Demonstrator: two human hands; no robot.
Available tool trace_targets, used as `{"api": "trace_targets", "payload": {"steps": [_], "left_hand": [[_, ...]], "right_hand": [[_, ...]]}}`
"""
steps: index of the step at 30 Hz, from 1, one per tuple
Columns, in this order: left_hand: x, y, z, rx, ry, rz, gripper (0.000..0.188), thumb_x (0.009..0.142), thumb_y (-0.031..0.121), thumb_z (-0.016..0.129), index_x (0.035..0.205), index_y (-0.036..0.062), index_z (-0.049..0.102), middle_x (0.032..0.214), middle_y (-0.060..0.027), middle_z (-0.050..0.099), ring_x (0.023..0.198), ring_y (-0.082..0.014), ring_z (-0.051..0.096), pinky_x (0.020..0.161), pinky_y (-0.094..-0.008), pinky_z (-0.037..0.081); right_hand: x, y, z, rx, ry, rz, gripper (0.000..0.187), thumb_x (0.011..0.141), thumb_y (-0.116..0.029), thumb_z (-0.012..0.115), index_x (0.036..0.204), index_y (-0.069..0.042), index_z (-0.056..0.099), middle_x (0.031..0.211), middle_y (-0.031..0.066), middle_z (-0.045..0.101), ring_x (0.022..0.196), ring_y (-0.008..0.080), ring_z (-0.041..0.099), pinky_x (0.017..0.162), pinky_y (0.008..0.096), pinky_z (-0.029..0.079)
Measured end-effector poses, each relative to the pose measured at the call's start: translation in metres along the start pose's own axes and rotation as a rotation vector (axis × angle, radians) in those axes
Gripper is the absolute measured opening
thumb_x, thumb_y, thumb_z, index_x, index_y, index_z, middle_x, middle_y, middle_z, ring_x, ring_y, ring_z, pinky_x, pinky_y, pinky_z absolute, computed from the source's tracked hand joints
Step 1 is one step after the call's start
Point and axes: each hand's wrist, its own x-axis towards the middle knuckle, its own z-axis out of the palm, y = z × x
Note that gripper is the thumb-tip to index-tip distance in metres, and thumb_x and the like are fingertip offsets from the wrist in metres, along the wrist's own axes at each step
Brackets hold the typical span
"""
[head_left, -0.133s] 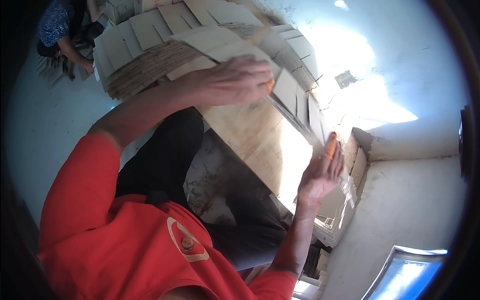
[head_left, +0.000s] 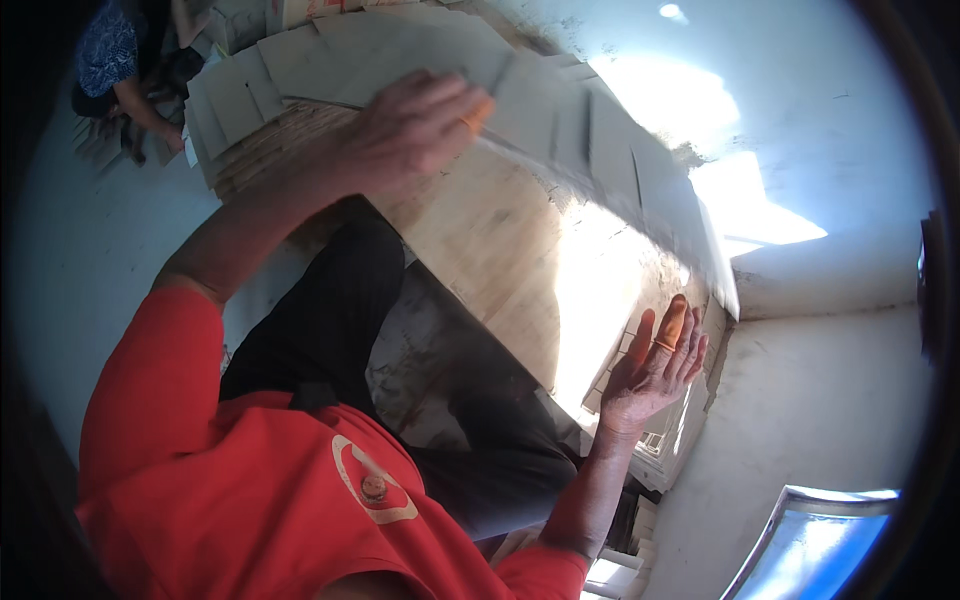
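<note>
A long grey cardboard sheet (head_left: pixel 560 110), slotted and blurred by motion, spans the far side of the wooden work surface (head_left: pixel 490 235). My left hand (head_left: pixel 420 125) overlaps its near edge, fingers pointing right and an orange finger cover on one fingertip. Blur and the hidden thumb keep me from seeing whether it grips the sheet. My right hand (head_left: pixel 655 370) is open over the right end of the surface, its fingers spread and apart from the sheet. Orange covers show on this hand's thumb and a finger.
Stacked cardboard (head_left: pixel 235 95) rises at the far left, beyond my left forearm. A person's arm (head_left: pixel 145 110) is at the upper left. Walls bound the right side, with a blue-and-white framed panel (head_left: pixel 820 545) at lower right. Flat pieces (head_left: pixel 620 575) lie below my right forearm.
The cardboard sheet has swung away and to the right, baring more of the wooden surface. My left hand has moved left and slightly up. My right hand has come off the sheet, fingers spread.
</note>
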Motion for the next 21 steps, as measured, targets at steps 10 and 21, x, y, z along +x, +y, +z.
{"api": "trace_targets", "payload": {"steps": [10, 21], "left_hand": [[-0.127, -0.119, 0.058, 0.565, -0.710, -0.382, 0.024, 0.077, 0.005, 0.059, 0.100, -0.0016, 0.060, 0.098, -0.0110, 0.059, 0.102, -0.0250, 0.054, 0.080, -0.0356, 0.050], [-0.124, -0.152, 0.046, 0.189, -0.794, -0.567, 0.041, 0.084, 0.020, 0.064, 0.119, -0.0002, 0.057, 0.101, -0.0201, 0.063, 0.098, -0.0361, 0.060, 0.083, -0.0441, 0.048]], "right_hand": [[-0.110, 0.094, 0.015, -0.247, -0.299, 0.158, 0.019, 0.090, -0.014, 0.056, 0.106, -0.004, 0.062, 0.114, 0.0105, 0.060, 0.109, 0.0292, 0.054, 0.095, 0.0451, 0.039], [-0.202, 0.189, 0.040, -0.343, -0.509, 0.653, 0.035, 0.086, -0.026, 0.064, 0.116, -0.009, 0.056, 0.110, 0.0100, 0.058, 0.106, 0.0314, 0.051, 0.082, 0.0481, 0.045]]}}
